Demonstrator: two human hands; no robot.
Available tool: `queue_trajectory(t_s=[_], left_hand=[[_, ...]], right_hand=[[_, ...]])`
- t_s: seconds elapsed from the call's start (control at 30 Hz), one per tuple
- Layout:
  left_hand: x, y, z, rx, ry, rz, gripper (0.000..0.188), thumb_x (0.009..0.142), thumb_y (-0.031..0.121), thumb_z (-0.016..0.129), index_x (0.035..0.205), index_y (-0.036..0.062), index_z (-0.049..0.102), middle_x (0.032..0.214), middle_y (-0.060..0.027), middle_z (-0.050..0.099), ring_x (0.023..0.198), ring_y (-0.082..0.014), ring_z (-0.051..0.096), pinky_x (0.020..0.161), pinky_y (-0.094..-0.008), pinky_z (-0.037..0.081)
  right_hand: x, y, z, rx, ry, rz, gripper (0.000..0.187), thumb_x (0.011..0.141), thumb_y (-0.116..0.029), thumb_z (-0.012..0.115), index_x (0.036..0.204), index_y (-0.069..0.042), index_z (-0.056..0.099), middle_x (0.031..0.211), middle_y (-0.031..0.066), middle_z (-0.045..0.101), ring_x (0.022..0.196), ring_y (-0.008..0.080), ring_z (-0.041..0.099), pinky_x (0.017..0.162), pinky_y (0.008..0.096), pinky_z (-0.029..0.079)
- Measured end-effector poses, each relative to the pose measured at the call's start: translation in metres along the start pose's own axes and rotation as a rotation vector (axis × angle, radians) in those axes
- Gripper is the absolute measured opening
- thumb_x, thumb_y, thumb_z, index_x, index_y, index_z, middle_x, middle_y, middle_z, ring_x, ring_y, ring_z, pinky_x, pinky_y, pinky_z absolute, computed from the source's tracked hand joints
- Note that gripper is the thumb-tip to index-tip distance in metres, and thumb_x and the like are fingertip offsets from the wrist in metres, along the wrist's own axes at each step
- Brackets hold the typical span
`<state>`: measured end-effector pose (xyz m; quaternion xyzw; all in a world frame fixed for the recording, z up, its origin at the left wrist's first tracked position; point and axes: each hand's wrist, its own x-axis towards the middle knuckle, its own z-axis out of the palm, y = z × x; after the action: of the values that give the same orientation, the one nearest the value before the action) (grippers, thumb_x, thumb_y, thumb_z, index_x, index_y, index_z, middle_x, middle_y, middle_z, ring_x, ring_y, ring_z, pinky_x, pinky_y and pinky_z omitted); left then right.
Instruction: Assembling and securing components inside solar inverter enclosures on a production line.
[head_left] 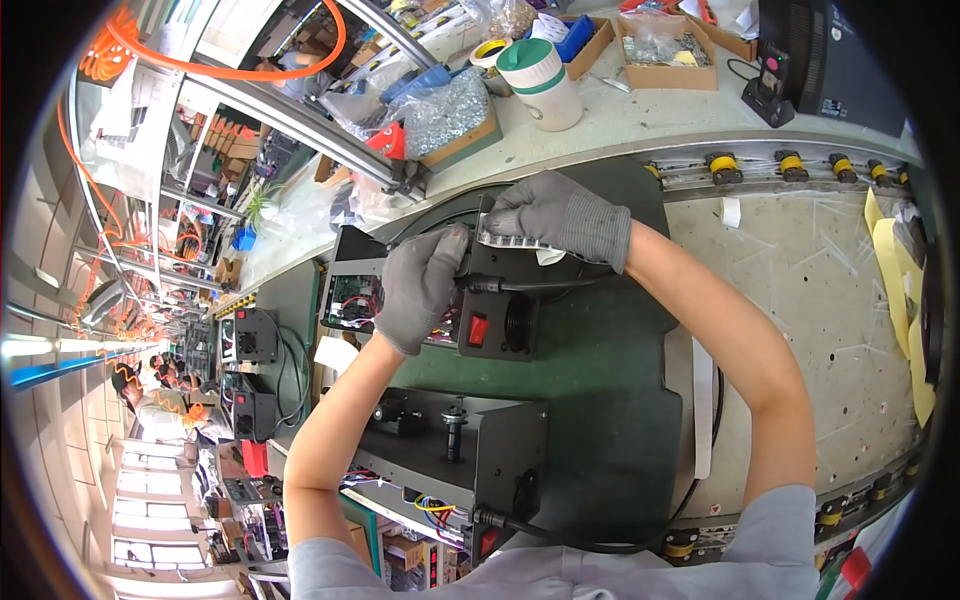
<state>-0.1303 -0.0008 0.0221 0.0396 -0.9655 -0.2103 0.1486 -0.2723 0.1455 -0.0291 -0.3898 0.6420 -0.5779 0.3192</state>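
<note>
Setting: factory assembly line, green mat on the table, roller tracks along far and near edges.
Left hand: grey glove, fingers curled, pressed on the top left of the black device, close to the cable plug; grip on anything not clear.
Right hand: grey glove, pinching a pale label strip against the far top edge of the black device.
Black device: middle of the mat, red rocker switch and round socket on the near face, black cable running out to the right.
Second unit: open black chassis, near side of the mat, coloured wires showing at its lower edge.
Far side: white and green cup, cardboard boxes of small parts, bag of screws.
Left: orange coiled hose, more black units down the line, other workers seated far off.
</note>
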Motion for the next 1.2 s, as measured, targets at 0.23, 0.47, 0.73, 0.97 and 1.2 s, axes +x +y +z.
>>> queue_trajectory(t_s=[0.23,0.47,0.73,0.97,1.2], left_hand=[[0.001,-0.004,0.002,0.017,0.006,-0.001,0.032,0.091,0.026,0.048,0.081,-0.0001,0.063,0.067,-0.0222,0.056,0.069,-0.0409,0.055,0.061,-0.0441,0.04],[0.001,0.004,0.0,0.023,-0.015,-0.013,0.032,0.092,0.025,0.048,0.081,-0.0008,0.063,0.068,-0.0224,0.056,0.07,-0.0409,0.055,0.06,-0.0434,0.04],[-0.034,0.062,-0.023,-0.133,0.099,0.089,0.031,0.084,0.029,0.063,0.093,-0.0003,0.059,0.083,-0.0111,0.062,0.068,-0.0218,0.06,0.067,-0.0334,0.048],[-0.099,0.102,-0.026,-0.398,-0.076,-0.098,0.025,0.078,0.019,0.074,0.087,0.0011,0.059,0.07,-0.0048,0.058,0.063,-0.0073,0.054,0.058,-0.0246,0.044],[-0.143,0.121,-0.043,-0.501,-0.055,-0.233,0.019,0.08,0.015,0.071,0.084,-0.0012,0.062,0.068,-0.0065,0.058,0.063,-0.0095,0.051,0.059,-0.0266,0.043]], right_hand=[[0.001,0.003,0.001,0.005,-0.005,-0.038,0.029,0.083,-0.029,0.067,0.093,-0.002,0.069,0.073,0.0023,0.064,0.068,0.0069,0.054,0.066,0.0239,0.046],[-0.006,-0.006,-0.001,-0.074,0.046,-0.039,0.033,0.08,-0.032,0.068,0.09,-0.001,0.069,0.071,0.0031,0.064,0.065,0.009,0.054,0.064,0.0256,0.046],[-0.108,-0.048,0.015,0.206,0.319,-0.115,0.026,0.082,-0.026,0.065,0.08,0.0,0.065,0.066,0.0019,0.059,0.063,0.0064,0.052,0.058,0.0226,0.042],[-0.164,-0.069,0.072,0.199,0.231,-0.1,0.023,0.084,-0.02,0.064,0.088,0.002,0.065,0.072,0.005,0.063,0.069,0.007,0.055,0.064,0.0229,0.045],[-0.183,-0.066,0.104,0.37,0.224,-0.253,0.022,0.083,-0.012,0.063,0.101,0.001,0.064,0.088,0.0041,0.065,0.078,0.0065,0.057,0.07,0.0224,0.047]])
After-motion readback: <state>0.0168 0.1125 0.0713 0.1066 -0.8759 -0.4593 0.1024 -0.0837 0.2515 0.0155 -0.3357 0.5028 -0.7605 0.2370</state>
